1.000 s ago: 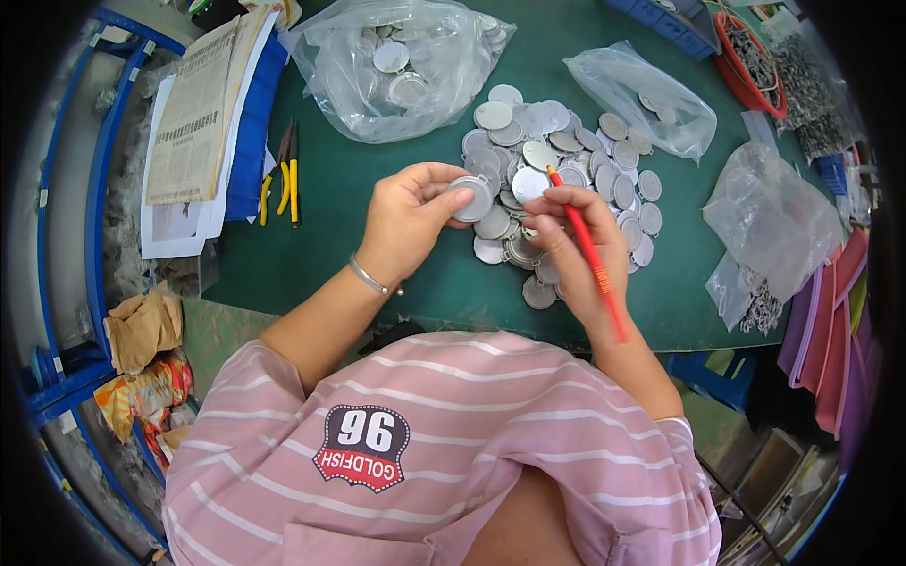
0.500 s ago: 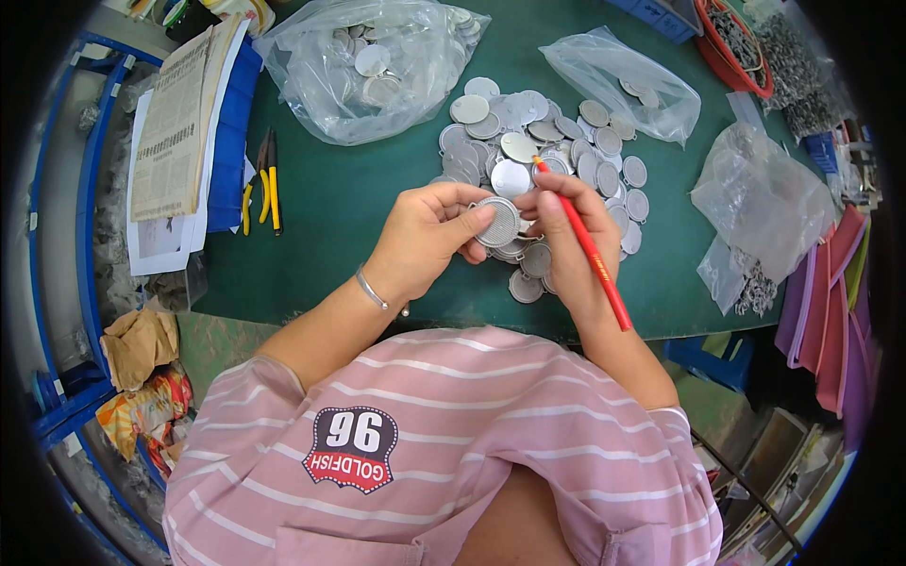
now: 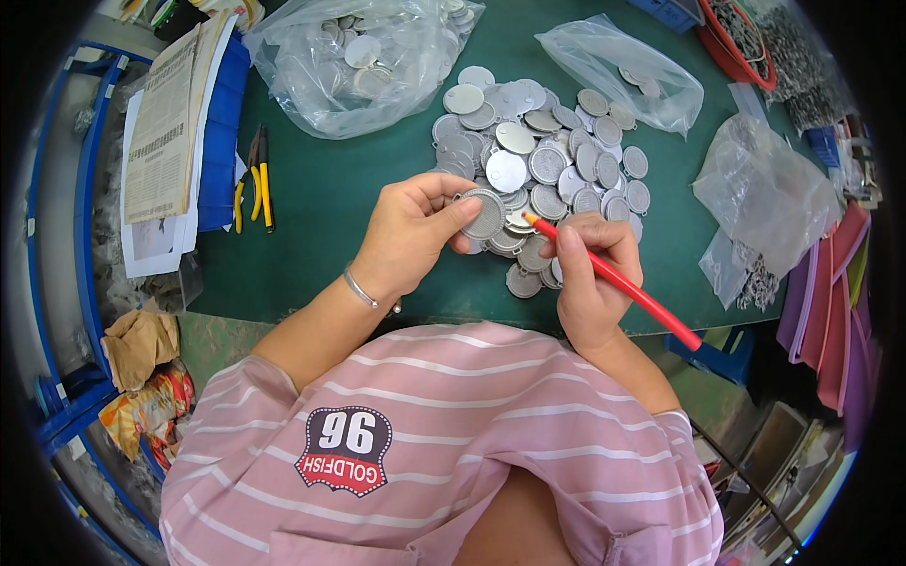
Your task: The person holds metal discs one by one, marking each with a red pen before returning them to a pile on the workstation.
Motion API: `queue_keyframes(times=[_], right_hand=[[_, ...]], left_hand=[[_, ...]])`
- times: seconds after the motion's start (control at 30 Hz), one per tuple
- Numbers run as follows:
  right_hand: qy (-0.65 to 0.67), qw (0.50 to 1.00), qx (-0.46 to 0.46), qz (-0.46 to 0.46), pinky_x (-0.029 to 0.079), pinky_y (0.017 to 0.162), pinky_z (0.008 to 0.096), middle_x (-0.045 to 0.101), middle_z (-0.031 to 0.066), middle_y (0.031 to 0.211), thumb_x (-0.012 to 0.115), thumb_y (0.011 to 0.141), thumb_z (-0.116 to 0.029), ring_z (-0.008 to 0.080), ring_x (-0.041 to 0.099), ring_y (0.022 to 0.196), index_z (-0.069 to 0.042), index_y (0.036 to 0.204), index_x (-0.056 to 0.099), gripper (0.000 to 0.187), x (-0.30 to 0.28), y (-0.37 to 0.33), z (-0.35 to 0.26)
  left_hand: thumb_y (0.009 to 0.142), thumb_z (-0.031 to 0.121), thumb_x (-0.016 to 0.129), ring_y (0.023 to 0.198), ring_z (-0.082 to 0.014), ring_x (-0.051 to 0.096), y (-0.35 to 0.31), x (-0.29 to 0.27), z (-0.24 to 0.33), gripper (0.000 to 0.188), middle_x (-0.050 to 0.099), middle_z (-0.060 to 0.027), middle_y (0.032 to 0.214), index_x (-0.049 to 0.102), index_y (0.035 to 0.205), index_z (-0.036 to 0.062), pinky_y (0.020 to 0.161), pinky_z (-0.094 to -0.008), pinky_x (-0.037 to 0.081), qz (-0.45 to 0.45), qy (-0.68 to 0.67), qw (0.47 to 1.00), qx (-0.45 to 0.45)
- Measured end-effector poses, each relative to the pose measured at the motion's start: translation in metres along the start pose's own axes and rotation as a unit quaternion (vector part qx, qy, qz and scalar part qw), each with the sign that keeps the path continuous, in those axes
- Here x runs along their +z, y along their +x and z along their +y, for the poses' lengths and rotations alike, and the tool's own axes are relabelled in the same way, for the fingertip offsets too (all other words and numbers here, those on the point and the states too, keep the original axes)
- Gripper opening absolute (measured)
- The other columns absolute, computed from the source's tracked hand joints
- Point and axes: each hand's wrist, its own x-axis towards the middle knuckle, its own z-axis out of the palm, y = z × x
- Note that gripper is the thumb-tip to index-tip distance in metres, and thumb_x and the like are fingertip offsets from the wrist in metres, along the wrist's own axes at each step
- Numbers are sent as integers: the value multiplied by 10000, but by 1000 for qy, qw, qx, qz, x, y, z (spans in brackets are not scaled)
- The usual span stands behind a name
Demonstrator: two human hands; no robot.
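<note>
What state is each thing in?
Left grip: pinching disc
Right grip: holding pencil
Disc: textured face showing
Pencil: sharpened, tip apart from disc
Pile: loose, overlapping
Pliers: lying, handles spread
Big bag: open or closed unclear
Small bag: few pieces inside

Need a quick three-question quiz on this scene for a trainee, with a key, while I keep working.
1. Where is the red pencil? (a) inside a plastic bag (b) in the right hand (c) under the newspaper
2. True or false: its tip is clear of the grey disc in the left hand.
3. Fill in: the disc pile lies on a ____ tabletop.

Key: 1 b; 2 true; 3 green.
</note>
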Motion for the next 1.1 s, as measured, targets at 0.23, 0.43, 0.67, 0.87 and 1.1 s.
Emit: queue_keyframes(times=[0.23, 0.43, 0.67, 0.87, 1.1], right_hand=[[-14, 998, -57, -25, 393, 532, 240, 552, 71, 642, 541, 822, 26, 122, 494, 578, -5, 788, 471, 84, -3, 3, 4], [-4, 1000, -9, -17, 388, 526, 225, 555, 76, 646, 550, 831, 4, 102, 497, 579, -4, 787, 473, 90, 0, 4, 5], [4, 1000, 16, -22, 383, 504, 221, 564, 80, 652, 557, 836, -13, 93, 500, 561, -2, 785, 473, 100, 2, 5, 3], [-7, 999, 16, -51, 380, 497, 214, 557, 74, 652, 550, 839, -16, 84, 497, 553, -5, 772, 471, 104, 1, 6, 1], [93, 984, 152, -20, 397, 507, 210, 545, 62, 655, 539, 843, -37, 79, 503, 553, -14, 758, 461, 118, 0, 7, -5]], left_hand=[[822, 61, 616, 557, -68, 534, -1, 1, 0, 179, 620, -61, 777, 598, 966, -43, 486, -184, 446, -10, 1, 1000, 9], [819, 56, 615, 546, -60, 522, -1, 1, 2, 176, 612, -50, 760, 599, 965, -40, 481, -184, 436, -13, 10, 1000, -23], [813, 56, 619, 611, -80, 547, -2, 1, 1, 164, 619, -63, 784, 597, 947, -36, 503, -189, 448, -29, 54, 998, -20], [813, 48, 614, 624, -76, 545, -3, 0, 1, 146, 621, -53, 786, 610, 940, -24, 520, -188, 449, -51, 77, 996, -6], [817, 50, 609, 627, -66, 535, -5, 0, -4, 137, 611, -38, 778, 615, 935, -17, 550, -188, 449, -75, 71, 995, -4]])
